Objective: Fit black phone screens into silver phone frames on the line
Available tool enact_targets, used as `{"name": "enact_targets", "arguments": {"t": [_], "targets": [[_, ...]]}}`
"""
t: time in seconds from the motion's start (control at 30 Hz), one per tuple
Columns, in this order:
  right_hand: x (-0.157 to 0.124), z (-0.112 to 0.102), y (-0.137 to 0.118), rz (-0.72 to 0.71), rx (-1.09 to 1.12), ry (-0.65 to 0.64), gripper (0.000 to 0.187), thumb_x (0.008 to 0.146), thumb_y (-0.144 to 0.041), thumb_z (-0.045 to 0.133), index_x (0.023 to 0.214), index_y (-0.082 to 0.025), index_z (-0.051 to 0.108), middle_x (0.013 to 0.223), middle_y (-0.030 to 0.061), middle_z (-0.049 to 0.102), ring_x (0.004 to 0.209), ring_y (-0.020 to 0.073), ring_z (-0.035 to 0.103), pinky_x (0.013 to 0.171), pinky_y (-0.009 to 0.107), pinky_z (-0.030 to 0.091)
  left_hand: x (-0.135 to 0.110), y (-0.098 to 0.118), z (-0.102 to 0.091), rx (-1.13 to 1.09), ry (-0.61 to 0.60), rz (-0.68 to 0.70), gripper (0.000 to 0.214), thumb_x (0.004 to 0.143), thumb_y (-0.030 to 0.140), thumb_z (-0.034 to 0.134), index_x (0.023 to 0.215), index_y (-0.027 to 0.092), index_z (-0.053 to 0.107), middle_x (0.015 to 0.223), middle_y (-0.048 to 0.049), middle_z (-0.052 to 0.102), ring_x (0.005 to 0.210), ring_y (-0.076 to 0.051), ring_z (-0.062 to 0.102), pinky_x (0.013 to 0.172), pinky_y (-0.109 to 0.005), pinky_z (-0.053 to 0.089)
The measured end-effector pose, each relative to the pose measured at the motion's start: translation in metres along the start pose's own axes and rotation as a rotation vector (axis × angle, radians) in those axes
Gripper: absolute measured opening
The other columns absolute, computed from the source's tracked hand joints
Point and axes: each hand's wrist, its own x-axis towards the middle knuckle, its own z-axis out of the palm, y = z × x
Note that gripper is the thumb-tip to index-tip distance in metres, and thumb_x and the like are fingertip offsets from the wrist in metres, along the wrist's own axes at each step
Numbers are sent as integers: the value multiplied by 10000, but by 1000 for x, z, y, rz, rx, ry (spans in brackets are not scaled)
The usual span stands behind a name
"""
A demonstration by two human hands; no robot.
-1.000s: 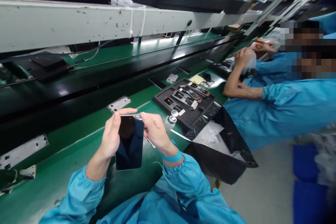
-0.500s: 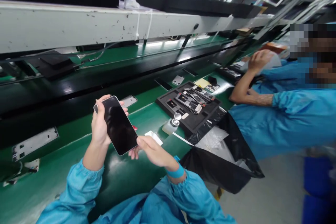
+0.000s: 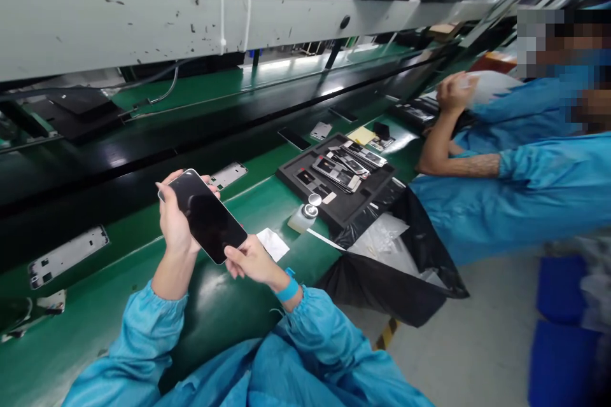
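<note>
A black glossy phone [image 3: 205,215] is held tilted above the green bench. My left hand [image 3: 174,219] grips its far edge, fingers wrapped behind it. My right hand [image 3: 248,261] pinches its near lower corner. Both arms wear blue sleeves, and a blue band circles my right wrist. A small white cloth [image 3: 273,243] lies on the green bench [image 3: 224,305] just right of my hands.
A black tray [image 3: 334,184] of phone parts sits to the right, with a small white bottle [image 3: 304,217] in front. White phone frames [image 3: 67,256] lie along the black conveyor [image 3: 143,165]. A black bag [image 3: 396,273] hangs off the bench. A co-worker in blue [image 3: 515,184] sits at the right.
The phone turned from upright between both hands to tilted, screen up. My right hand left its top right edge and now pinches its lower corner. The view shifted slightly.
</note>
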Motion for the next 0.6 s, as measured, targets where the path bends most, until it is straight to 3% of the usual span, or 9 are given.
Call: {"name": "enact_targets", "arguments": {"t": [0.1,0.2,0.33,0.4,0.5,0.53,0.6], "targets": [[5,2,-1,33,113,-117,825,707,-989,684,664,-166,694,547,36,670,429,124,579,436,244,472,2,-3,3,36,52,55,558,1018,756,573,1174,221,589,880,-83,819,661,-210,776,637,-313,636],[14,-2,-6,86,203,-188,733,671,-888,822,674,-169,679,558,30,682,446,145,631,449,256,525,4,-5,14,35,87,81,567,1076,757,408,1137,228,603,852,-84,816,646,-224,773,621,-332,640],[19,-28,-19,90,174,-73,735,696,-884,814,647,-169,647,534,25,663,419,145,631,416,243,490,29,-21,47,-10,11,2,630,1099,755,264,1095,234,618,830,-79,800,648,-237,772,644,-364,647],[9,-54,-26,36,159,-14,755,741,-886,783,839,-139,739,670,63,753,506,162,700,477,250,524,57,-42,70,-28,-49,-78,687,1071,803,276,1123,225,642,860,-91,797,694,-246,783,692,-384,657],[-26,-111,-29,-71,1,215,826,889,-876,652,1255,-143,760,861,99,819,632,182,762,588,283,567,110,-88,109,51,-72,-221,808,1068,816,203,1222,173,668,906,-113,769,757,-242,780,758,-410,658],[-39,-134,-27,-91,-105,356,829,951,-875,554,1289,-146,757,863,103,818,638,185,759,601,292,568,127,-106,123,111,-89,-264,790,1097,766,172,1267,167,657,929,-108,753,782,-233,773,774,-418,656],[-60,-181,-22,-80,-349,643,819,1046,-834,370,1232,-152,784,883,121,817,696,202,768,651,319,591,154,-138,150,143,-184,-318,634,1140,664,303,1332,165,644,1047,-119,745,875,-224,761,823,-426,653]]}}
